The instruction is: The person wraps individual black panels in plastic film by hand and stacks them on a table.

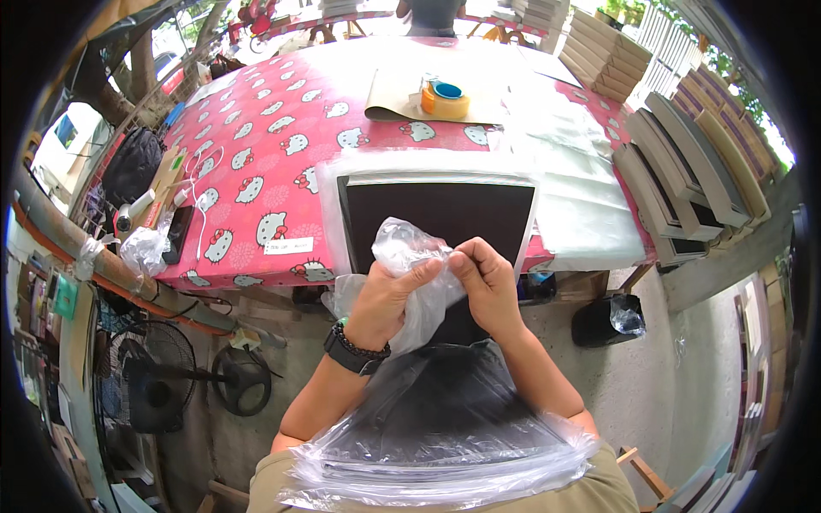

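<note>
A crumpled clear plastic bag (405,243) is bunched up in front of me. My left hand (380,301) is closed round it, and my right hand (487,285) pinches its edge with thumb and fingers. Behind the hands, a black flat rectangular panel (479,205) with clear plastic round it lies at the table's near edge. Below the hands, against my body, is a black sheet-like piece (445,398) under clear plastic, with folded layers of film along its near end. The bag partly hides the gap between the two black pieces.
The table has a pink patterned cover (248,154). On it are an orange tape roll (445,104) over brown paper and clear plastic sheets (590,205) at right. Stacked frames (684,171) stand far right, a black bin (599,323) below, a fan (150,376) at left. Someone sits beyond.
</note>
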A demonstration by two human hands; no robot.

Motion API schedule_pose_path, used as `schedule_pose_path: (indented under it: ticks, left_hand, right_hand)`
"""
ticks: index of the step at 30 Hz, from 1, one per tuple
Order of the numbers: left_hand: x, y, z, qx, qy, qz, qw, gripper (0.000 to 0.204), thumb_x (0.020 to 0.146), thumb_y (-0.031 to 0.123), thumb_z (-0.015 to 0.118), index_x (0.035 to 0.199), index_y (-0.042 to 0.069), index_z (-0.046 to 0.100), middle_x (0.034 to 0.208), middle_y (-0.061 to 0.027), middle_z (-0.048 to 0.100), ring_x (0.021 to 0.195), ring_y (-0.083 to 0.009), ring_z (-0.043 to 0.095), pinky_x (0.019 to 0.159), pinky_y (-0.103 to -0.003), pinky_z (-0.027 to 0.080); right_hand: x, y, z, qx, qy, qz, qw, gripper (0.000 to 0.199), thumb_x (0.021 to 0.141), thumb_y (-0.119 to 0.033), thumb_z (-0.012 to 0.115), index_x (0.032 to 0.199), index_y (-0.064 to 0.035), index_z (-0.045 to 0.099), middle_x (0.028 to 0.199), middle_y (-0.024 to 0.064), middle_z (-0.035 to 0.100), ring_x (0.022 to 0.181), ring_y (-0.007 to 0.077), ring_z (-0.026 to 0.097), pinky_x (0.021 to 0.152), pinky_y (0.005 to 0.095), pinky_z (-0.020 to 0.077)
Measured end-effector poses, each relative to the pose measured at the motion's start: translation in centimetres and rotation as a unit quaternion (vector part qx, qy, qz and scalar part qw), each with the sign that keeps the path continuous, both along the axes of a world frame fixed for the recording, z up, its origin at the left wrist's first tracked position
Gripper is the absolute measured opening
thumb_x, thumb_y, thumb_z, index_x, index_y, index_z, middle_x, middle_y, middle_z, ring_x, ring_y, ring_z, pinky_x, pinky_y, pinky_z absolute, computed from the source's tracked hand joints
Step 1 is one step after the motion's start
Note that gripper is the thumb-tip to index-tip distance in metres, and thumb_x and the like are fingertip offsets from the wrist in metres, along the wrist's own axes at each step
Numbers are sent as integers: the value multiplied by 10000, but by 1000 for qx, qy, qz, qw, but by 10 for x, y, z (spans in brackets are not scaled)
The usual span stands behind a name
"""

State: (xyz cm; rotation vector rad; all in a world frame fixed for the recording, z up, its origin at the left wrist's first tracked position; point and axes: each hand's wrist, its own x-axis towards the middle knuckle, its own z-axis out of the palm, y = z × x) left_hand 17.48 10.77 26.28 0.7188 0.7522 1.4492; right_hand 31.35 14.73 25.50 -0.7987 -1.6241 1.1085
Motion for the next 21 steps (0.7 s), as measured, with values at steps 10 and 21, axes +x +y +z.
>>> schedule_pose_path:
  ticks: [10,21]
  left_hand:
    - [3,-12,3,-34,-74,-19,996,129,797,168,605,797,52,549,751,17,534,689,-64,495,632,-216,396]
    - [-5,-6,-9,-25,-7,4,1000,163,818,207,585,901,75,536,779,13,536,703,-72,509,629,-233,417]
  right_hand:
    - [-8,-1,8,118,-92,-83,985,144,837,-119,529,757,0,517,539,72,486,459,104,445,446,245,375]
    - [-2,-5,16,139,-122,-47,982,141,833,-123,547,760,-3,533,596,72,531,533,111,500,509,228,405]
